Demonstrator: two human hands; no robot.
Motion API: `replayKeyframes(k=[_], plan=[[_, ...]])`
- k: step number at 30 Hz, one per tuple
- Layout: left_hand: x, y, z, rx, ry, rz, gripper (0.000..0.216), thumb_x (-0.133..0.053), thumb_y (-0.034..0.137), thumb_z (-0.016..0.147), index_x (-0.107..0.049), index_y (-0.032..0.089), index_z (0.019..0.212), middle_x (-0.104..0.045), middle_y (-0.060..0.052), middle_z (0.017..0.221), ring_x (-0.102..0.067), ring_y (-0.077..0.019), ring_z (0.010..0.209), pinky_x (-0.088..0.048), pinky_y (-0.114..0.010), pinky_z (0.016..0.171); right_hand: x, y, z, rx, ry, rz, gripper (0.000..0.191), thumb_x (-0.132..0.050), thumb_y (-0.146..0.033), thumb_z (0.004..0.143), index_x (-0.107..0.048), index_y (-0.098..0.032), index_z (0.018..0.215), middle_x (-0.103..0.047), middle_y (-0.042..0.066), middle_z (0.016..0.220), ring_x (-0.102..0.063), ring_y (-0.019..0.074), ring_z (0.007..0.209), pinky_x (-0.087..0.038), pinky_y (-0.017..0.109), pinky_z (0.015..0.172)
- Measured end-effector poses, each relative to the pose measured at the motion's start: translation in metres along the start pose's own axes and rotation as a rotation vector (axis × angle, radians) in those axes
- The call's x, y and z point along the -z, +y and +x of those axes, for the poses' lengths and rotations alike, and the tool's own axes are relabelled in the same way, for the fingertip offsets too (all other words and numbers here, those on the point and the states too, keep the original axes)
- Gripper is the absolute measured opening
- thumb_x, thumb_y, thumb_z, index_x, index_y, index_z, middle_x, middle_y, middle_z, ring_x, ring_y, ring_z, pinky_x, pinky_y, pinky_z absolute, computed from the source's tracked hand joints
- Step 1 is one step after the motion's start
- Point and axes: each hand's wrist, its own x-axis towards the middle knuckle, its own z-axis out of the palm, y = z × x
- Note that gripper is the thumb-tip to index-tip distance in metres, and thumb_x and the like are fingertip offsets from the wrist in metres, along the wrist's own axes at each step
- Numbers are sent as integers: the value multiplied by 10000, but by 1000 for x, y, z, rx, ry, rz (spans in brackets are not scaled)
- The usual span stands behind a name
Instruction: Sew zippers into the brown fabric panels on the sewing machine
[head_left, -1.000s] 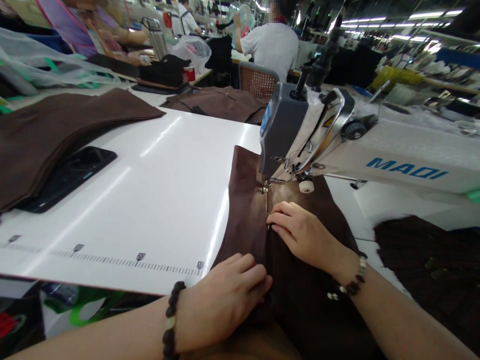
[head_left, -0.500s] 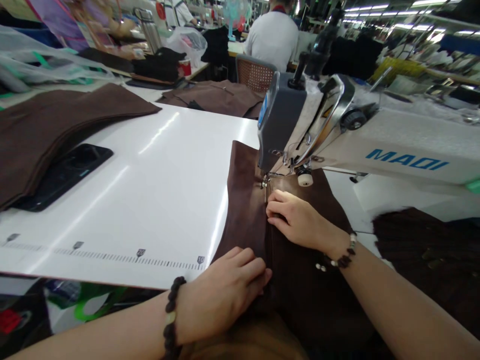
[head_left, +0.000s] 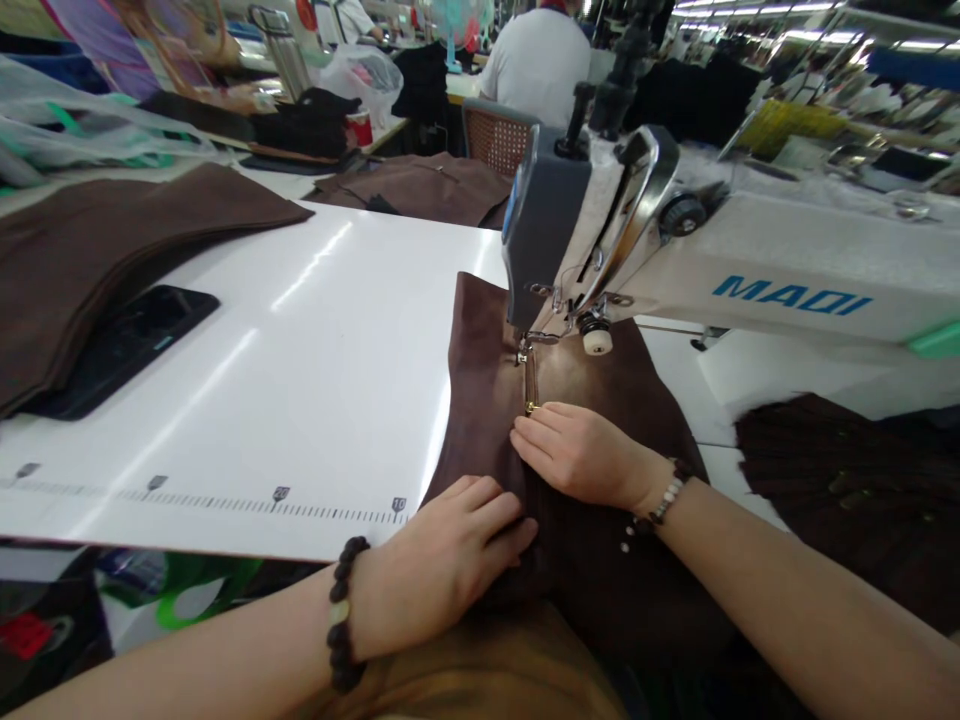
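Note:
Brown fabric (head_left: 480, 350) lies under the presser foot (head_left: 523, 353) of a sewing machine (head_left: 570, 230). A zipper (head_left: 531, 378) runs down it from the foot, with a small gold-coloured slider (head_left: 532, 407) on it. My right hand (head_left: 581, 450) is just below the slider, fingers bent and pressed together on the fabric along the zipper line; the fingertips are partly hidden. Nearer to me, my left hand (head_left: 457, 560) grips the same fabric, its fingers curled over and the thumb pointing right.
A white table board (head_left: 330, 350) with a printed ruler spreads to the left. On it lie a dark phone (head_left: 135, 345) and stacked brown pieces (head_left: 142, 215). More brown cloth (head_left: 420, 185) is behind, and gathered dark cloth (head_left: 840, 490) at right. A person (head_left: 536, 65) sits beyond.
My right hand has moved down the fabric, away from the needle, and the gold slider now shows. My left hand stays on the fabric. The view has shifted slightly.

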Motion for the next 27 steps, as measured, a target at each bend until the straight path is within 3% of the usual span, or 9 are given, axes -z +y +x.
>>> replayKeyframes(k=[3,7,14,20,27], plan=[[-3,-1,-1,39,44,-21,238,-412,149,901,-529,182,1107,-516,-57,912,-421,-184,807,-392,-297,689,-7,-3,-2,-63,101,59,268,-342,-108,886,-610,-98,883,-615,104,893,-498,169,750,-411,295,656],[-7,3,3,176,124,-48,117,-467,213,887,-578,177,895,-511,-30,804,-446,-172,723,-383,-284,618,-12,-7,-6,-108,178,230,256,-365,-148,898,-619,-127,876,-622,71,928,-488,157,798,-413,281,705],[-4,13,9,533,177,-192,77,-579,203,789,-512,170,809,-551,5,756,-533,-137,642,-391,-237,557,-14,-6,0,-248,120,626,201,-443,-196,882,-623,-174,797,-593,8,891,-496,119,815,-378,254,759],[5,16,19,715,-6,-166,237,-510,338,818,-515,168,652,-563,-6,613,-517,-148,556,-342,-248,535,-15,-2,5,-209,69,611,225,-429,-193,885,-592,-166,733,-563,6,842,-470,126,803,-345,255,746],[8,15,25,761,-60,-214,224,-408,199,801,-489,166,594,-496,13,545,-435,-116,492,-274,-224,490,-12,-3,3,-200,54,559,204,-450,-187,874,-606,-166,745,-557,7,844,-472,133,798,-341,257,719]])
